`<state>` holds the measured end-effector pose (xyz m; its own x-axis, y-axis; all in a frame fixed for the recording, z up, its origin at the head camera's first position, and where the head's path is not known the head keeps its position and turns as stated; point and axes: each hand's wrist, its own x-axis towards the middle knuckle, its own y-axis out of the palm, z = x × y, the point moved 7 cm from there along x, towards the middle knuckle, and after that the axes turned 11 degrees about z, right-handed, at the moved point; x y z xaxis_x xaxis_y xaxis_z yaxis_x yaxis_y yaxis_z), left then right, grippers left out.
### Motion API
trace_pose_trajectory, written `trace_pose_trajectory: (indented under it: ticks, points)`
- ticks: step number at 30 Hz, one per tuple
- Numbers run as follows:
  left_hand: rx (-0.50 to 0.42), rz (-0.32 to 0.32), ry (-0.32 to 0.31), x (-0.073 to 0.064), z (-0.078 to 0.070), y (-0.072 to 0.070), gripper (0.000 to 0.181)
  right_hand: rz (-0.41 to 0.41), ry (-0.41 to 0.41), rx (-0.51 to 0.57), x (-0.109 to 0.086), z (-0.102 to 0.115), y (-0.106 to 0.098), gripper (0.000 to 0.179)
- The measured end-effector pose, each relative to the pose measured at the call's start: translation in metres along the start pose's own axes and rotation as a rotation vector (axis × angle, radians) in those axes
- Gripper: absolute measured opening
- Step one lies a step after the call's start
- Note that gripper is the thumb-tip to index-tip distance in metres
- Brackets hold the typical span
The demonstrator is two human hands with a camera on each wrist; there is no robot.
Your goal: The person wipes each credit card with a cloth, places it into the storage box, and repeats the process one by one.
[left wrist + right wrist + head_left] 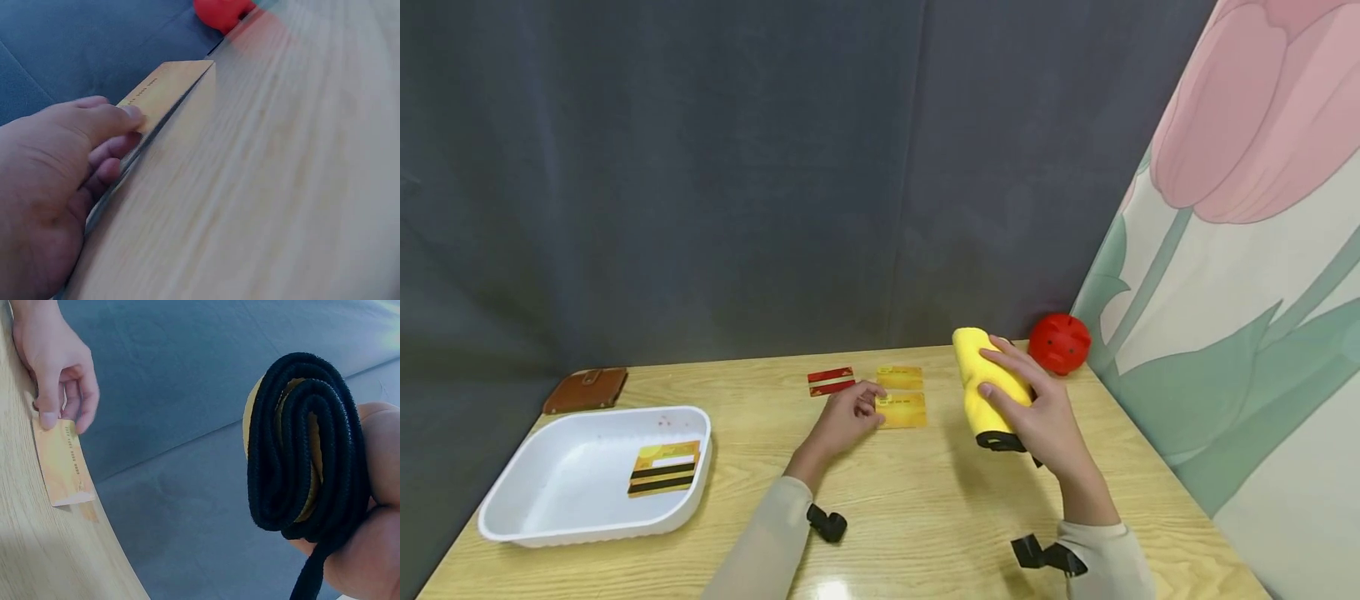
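Observation:
My left hand (842,423) pinches a gold bank card (902,411) by its left end, thumb on top and fingers beneath. In the left wrist view the held card (165,84) is tilted close over the wooden table. Just behind it lies another gold card (899,377), and a red card with a pale stripe (831,381) is left of that, beyond my knuckles. My right hand (1051,423) grips a rolled yellow cloth (988,379) with black edging, raised above the table. Its coiled black-edged end (306,444) faces the right wrist camera.
A white plastic tray (568,533) stands at the left with gold cards (664,469) inside, black stripes showing. Behind it rests a brown leather wallet (585,390). A red piggy bank (1060,343) sits at the back right, beside the flowered wall. A dark curtain (775,183) closes the back.

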<state>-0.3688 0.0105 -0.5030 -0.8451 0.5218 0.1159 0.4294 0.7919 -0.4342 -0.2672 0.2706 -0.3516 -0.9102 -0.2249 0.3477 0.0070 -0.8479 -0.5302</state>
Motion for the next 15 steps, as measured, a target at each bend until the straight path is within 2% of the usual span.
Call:
trace_pose_trajectory:
  ticks: [4, 8, 15]
  points:
    - [-0.065, -0.071, 0.001, -0.007, -0.002, -0.006, 0.023, 0.005, -0.003, 0.006, 0.000, 0.000, 0.003, 0.044]
    - [-0.120, -0.140, 0.006, -0.018, -0.007, -0.018, 0.016, 0.011, -0.015, 0.018, 0.001, 0.002, 0.005, 0.044]
    - [-0.204, -0.231, 0.021, -0.053, -0.030, -0.040, 0.017, 0.035, -0.057, 0.004, 0.001, 0.013, 0.013, 0.044]
